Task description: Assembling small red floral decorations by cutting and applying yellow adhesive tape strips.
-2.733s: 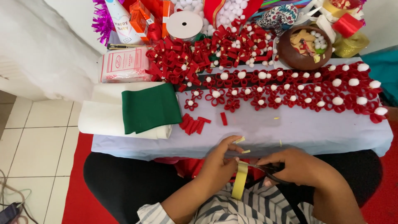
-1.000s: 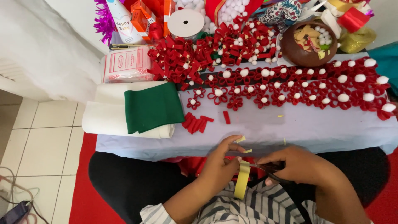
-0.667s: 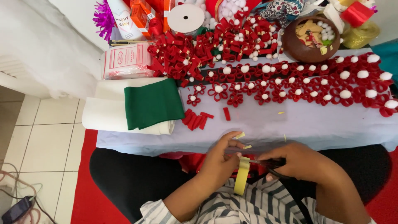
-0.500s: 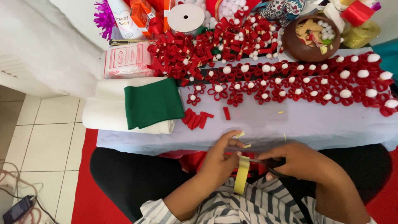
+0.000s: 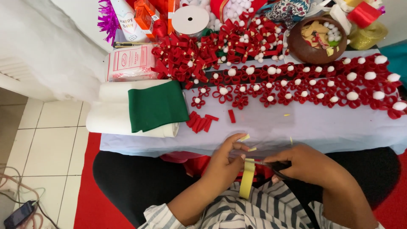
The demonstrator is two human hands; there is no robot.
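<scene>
Pale floor tiles (image 5: 46, 140) and a red mat (image 5: 91, 203) lie at the far left, beside a low worktop (image 5: 322, 127) under a lilac cloth. On its left end a folded green felt piece (image 5: 157, 106) rests on a white roll (image 5: 110, 121), with a few loose red felt strips (image 5: 201, 123) just beside it. Rows of red felt flowers with white pompom centres (image 5: 313, 85) run across to the right edge, behind them a heap of red loops (image 5: 190, 55) and a brown bowl (image 5: 314, 40).

Below the near edge, the left hand (image 5: 224, 163) has its fingers pinched together on a yellowish tape roll (image 5: 247, 180), which hangs over the lap; small cut bits (image 5: 245, 138) stick to the fingertips. The right hand (image 5: 303, 163) is closed around dark scissors (image 5: 271, 165), blades meeting the tape.

The tape looks light, thin and limp, probably tacky on one face, so it is best held taut by its free end near the cut, with the roll steadied at its rim
</scene>
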